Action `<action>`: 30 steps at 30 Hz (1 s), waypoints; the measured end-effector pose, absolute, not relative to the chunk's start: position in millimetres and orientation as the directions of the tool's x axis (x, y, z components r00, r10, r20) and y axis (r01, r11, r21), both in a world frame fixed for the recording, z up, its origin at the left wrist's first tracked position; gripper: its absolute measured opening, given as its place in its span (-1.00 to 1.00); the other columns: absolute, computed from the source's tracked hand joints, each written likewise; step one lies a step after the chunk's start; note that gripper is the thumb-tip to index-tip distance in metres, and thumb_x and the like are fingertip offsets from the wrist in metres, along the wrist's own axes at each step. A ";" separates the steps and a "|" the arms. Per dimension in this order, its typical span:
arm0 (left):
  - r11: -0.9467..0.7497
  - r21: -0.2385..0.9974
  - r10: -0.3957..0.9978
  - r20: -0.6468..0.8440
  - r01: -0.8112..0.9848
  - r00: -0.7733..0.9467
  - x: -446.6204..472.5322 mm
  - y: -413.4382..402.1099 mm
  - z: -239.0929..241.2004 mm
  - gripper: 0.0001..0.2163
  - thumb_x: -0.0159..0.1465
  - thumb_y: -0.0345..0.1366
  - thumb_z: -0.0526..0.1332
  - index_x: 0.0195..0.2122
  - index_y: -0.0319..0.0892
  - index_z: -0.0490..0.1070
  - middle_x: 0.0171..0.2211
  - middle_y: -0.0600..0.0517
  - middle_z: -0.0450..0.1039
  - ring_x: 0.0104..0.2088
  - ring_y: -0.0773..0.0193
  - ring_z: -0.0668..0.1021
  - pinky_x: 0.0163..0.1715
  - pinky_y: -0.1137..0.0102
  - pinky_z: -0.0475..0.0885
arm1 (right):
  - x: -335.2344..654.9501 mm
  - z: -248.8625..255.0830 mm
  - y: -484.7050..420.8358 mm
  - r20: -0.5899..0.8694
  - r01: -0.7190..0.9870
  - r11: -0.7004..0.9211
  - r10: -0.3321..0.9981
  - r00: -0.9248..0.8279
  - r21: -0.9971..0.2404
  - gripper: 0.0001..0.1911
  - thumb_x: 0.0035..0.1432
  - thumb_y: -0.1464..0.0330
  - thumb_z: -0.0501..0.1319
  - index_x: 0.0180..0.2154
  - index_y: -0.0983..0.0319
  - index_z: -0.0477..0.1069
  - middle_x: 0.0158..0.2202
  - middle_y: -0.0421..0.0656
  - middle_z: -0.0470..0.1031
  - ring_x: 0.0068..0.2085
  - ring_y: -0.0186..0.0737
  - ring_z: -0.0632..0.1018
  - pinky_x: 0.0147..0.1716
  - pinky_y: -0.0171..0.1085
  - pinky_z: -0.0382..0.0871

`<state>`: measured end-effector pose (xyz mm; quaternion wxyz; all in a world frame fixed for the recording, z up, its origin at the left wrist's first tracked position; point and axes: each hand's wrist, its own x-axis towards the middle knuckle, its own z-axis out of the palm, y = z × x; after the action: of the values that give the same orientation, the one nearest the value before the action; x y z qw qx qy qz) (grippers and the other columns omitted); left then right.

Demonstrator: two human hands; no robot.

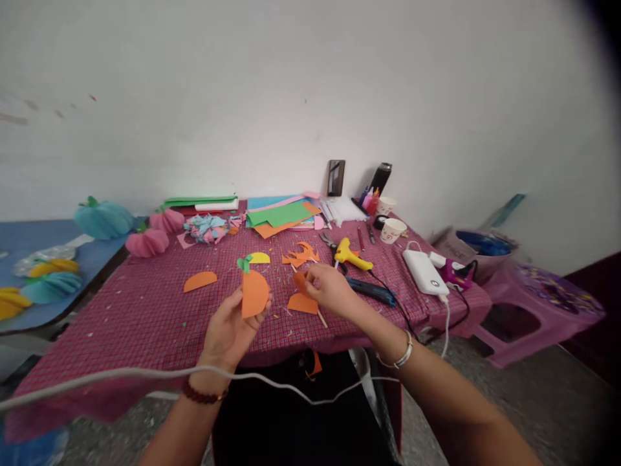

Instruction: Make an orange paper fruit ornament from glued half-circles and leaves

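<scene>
My left hand (233,329) holds an orange paper pumpkin piece (255,294), a half-round shape with a green paper stem (245,263) at its top left. To its right, my right hand (330,290) pinches a smaller orange paper piece (301,282), partly hidden by the fingers. Just below that hand lies an orange paper half-circle (303,303), with a thin stick (322,318) beside it. Another orange half-circle (200,281) rests on the cloth at the left. Behind the pumpkin piece is a yellow half-circle (260,257).
A yellow glue gun (353,255), scissors (328,242) and a dark blue tool (371,291) lie at the right, near a white power bank (425,272). Coloured paper sheets (281,215) are stacked behind. Pink paper pumpkins (147,243) stand left. A white cable (262,377) crosses in front.
</scene>
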<state>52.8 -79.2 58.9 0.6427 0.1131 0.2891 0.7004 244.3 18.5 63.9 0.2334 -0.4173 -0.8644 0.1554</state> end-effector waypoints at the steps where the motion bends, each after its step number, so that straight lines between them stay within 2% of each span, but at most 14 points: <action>1: 0.005 0.543 0.964 -0.226 -0.840 -0.141 58.4 -75.4 60.3 -0.87 0.18 -0.45 0.19 -0.33 -0.29 0.54 -0.34 -0.17 0.64 -0.35 0.09 0.66 -0.37 0.34 0.61 | 246.5 64.0 22.9 0.275 0.620 0.577 0.810 -0.518 -0.533 -0.84 0.12 0.50 0.11 -0.50 0.25 0.30 -0.43 -0.15 0.44 -0.36 -0.25 0.43 -0.28 -0.25 0.29; 5: 0.040 0.493 0.976 -0.207 -0.869 -0.073 86.7 -55.6 63.8 -0.86 0.20 -0.40 0.17 -0.34 -0.26 0.53 -0.35 -0.13 0.63 -0.33 0.11 0.65 -0.27 0.23 0.61 | 253.3 61.5 28.7 0.222 0.418 0.441 0.850 -0.478 -0.794 -0.80 0.20 0.40 0.05 -0.49 0.21 0.21 -0.53 -0.25 0.34 -0.48 -0.34 0.36 -0.42 -0.33 0.26; 7: 0.048 0.467 0.980 -0.192 -0.883 -0.049 97.8 -48.2 62.4 -0.83 0.21 -0.36 0.16 -0.32 -0.26 0.54 -0.35 -0.13 0.63 -0.33 0.13 0.65 -0.20 0.19 0.59 | 254.6 60.7 25.5 0.192 0.285 0.364 0.850 -0.490 -0.887 -0.79 0.22 0.32 0.07 -0.47 0.20 0.21 -0.52 -0.27 0.31 -0.47 -0.35 0.36 -0.41 -0.33 0.29; 9: 0.061 0.436 0.983 -0.180 -0.898 -0.021 103.8 -45.9 59.4 -0.81 0.20 -0.31 0.17 -0.29 -0.27 0.54 -0.32 -0.14 0.62 -0.32 0.16 0.64 -0.17 0.24 0.58 | 254.5 60.8 19.8 0.173 0.155 0.287 0.844 -0.508 -0.945 -0.77 0.19 0.24 0.12 -0.46 0.20 0.22 -0.49 -0.27 0.29 -0.44 -0.35 0.36 -0.36 -0.32 0.32; 13: 0.068 0.397 0.990 -0.142 -0.915 0.011 105.4 -54.6 55.2 -0.81 0.13 -0.26 0.24 -0.28 -0.22 0.54 -0.33 -0.10 0.63 -0.36 0.22 0.64 -0.25 0.39 0.58 | 251.6 62.4 3.7 0.183 -0.039 0.190 0.832 -0.524 -0.981 -0.68 0.14 0.12 0.19 -0.46 0.21 0.24 -0.48 -0.28 0.27 -0.43 -0.35 0.36 -0.33 -0.30 0.33; 15: 0.060 0.391 0.994 -0.105 -0.918 0.021 104.4 -61.0 54.7 -0.79 0.09 -0.25 0.28 -0.28 -0.22 0.55 -0.35 -0.09 0.63 -0.38 0.24 0.64 -0.26 0.42 0.59 | 249.7 63.2 -4.4 0.185 -0.155 0.120 0.824 -0.535 -0.981 -0.69 0.11 0.13 0.25 -0.44 0.22 0.27 -0.45 -0.27 0.30 -0.41 -0.35 0.38 -0.31 -0.30 0.34; 18: 0.071 0.396 0.997 -0.055 -0.915 0.054 102.8 -68.0 54.1 -0.79 0.07 -0.26 0.31 -0.28 -0.22 0.57 -0.35 -0.09 0.64 -0.38 0.24 0.65 -0.20 0.40 0.58 | 247.3 65.2 -12.8 0.123 -0.323 -0.077 0.824 -0.553 -0.943 -0.69 0.00 0.21 0.37 -0.28 0.21 0.35 -0.35 -0.24 0.39 -0.38 -0.37 0.42 -0.33 -0.33 0.35; 20: 0.086 0.409 0.996 -0.038 -0.909 0.077 101.6 -70.4 53.1 -0.83 0.08 -0.29 0.30 -0.29 -0.17 0.57 -0.34 -0.06 0.65 -0.36 0.21 0.66 -0.20 0.38 0.58 | 246.7 67.4 -15.4 0.078 -0.346 -0.145 0.828 -0.555 -0.927 -0.58 -0.06 0.27 0.42 -0.16 0.17 0.36 -0.26 -0.22 0.43 -0.38 -0.38 0.44 -0.40 -0.39 0.34; 23: 0.089 0.413 0.996 -0.036 -0.906 0.082 100.5 -72.1 51.5 -0.86 0.10 -0.32 0.28 -0.31 -0.14 0.58 -0.35 -0.04 0.66 -0.37 0.19 0.67 -0.22 0.35 0.59 | 246.6 70.8 -16.7 0.054 -0.293 -0.139 0.824 -0.564 -0.946 -0.52 -0.08 0.32 0.44 -0.10 0.16 0.38 -0.17 -0.19 0.44 -0.34 -0.39 0.47 -0.44 -0.43 0.34; 26: 0.091 0.420 0.996 -0.055 -0.903 0.075 101.3 -72.7 51.1 -0.85 0.09 -0.32 0.27 -0.33 -0.18 0.60 -0.37 -0.07 0.66 -0.38 0.17 0.66 -0.21 0.32 0.59 | 246.5 70.9 -16.8 0.052 -0.248 -0.110 0.823 -0.565 -0.963 -0.63 -0.06 0.28 0.42 -0.21 0.20 0.38 -0.30 -0.23 0.46 -0.38 -0.38 0.48 -0.40 -0.38 0.38; 30: 0.087 0.455 0.995 -0.074 -0.886 0.060 100.8 -73.5 52.4 -0.86 0.09 -0.30 0.28 -0.35 -0.21 0.57 -0.39 -0.10 0.64 -0.37 0.16 0.65 -0.18 0.29 0.59 | 248.3 67.2 -14.1 0.117 -0.143 0.054 0.868 -0.482 -0.988 -0.72 0.04 0.19 0.33 -0.39 0.21 0.31 -0.48 -0.28 0.39 -0.50 -0.38 0.39 -0.50 -0.36 0.29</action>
<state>100.8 -73.5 52.4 0.7131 0.1463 0.1872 0.6595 248.3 -14.1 67.2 0.4093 -0.3026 -0.5995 0.6176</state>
